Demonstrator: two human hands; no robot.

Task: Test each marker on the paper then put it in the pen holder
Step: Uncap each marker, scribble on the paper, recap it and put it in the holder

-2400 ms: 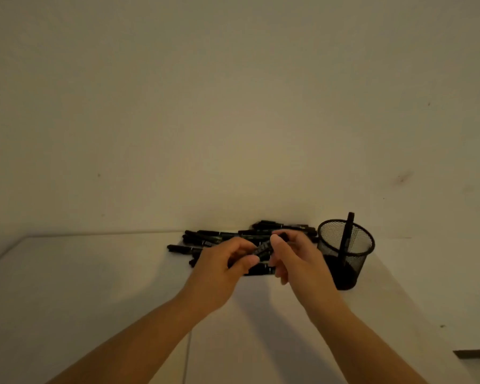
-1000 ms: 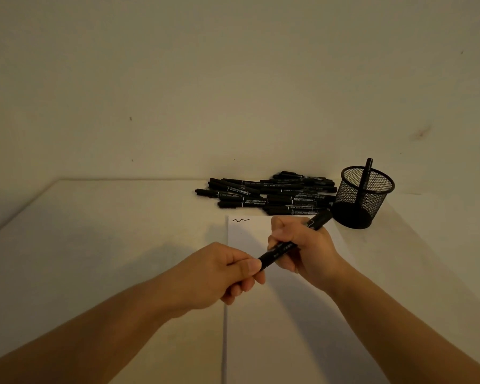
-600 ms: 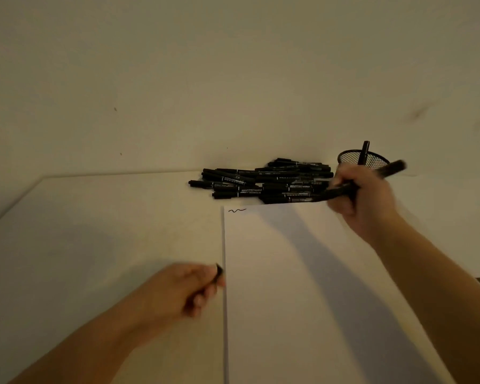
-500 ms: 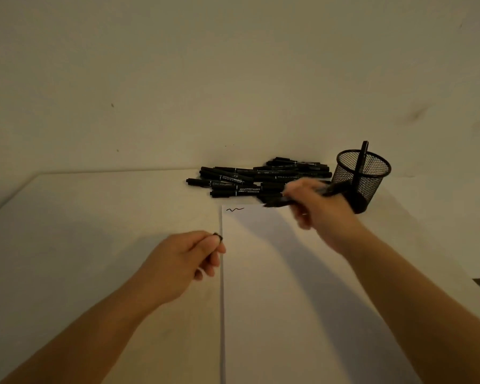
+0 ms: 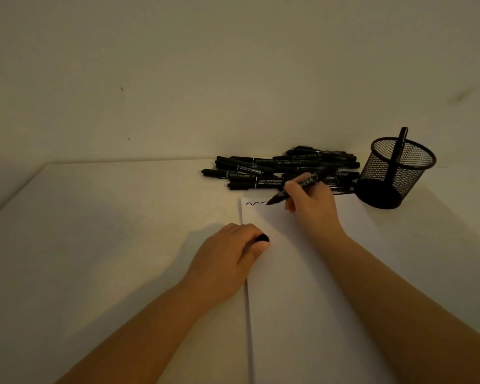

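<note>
Two hands work at the paper [image 5: 302,286]: right hand [image 5: 312,202] pinches a marker [image 5: 294,189] at its top edge, left hand [image 5: 227,256] grips what looks like the cap [image 5: 261,238] on its left edge

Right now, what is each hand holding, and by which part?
The right hand grips an uncapped marker around its barrel, near the tip. The left hand pinches its cap between thumb and fingers.

An uncapped black marker [image 5: 294,188] slants tip-down onto white paper [image 5: 302,286], near a black mesh pen holder [image 5: 394,173].
</note>
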